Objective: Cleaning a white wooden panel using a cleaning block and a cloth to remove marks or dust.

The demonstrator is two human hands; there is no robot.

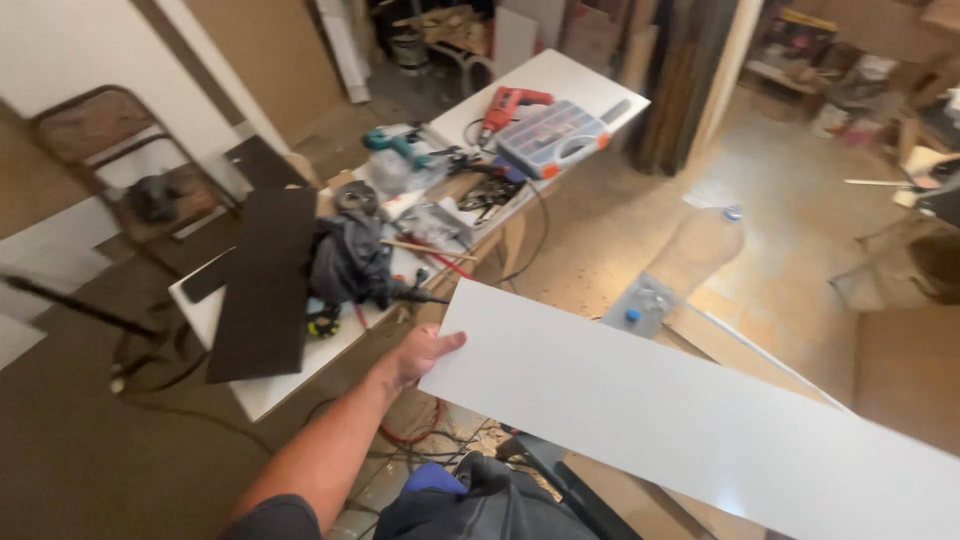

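Left hand (422, 352) grips white panel (690, 415) at its near end; right hand unseen. Beyond panel, organizer box (550, 138) holds small parts.

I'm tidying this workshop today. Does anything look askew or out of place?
A long dark brown board lies tilted on the cluttered white table, its end jutting past the edge. Clear plastic bottles lie on the dusty floor.

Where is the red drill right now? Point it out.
In the head view, the red drill lies at the far end of the white workbench, upper centre, just left of the blue parts organiser and right of the teal power tool.
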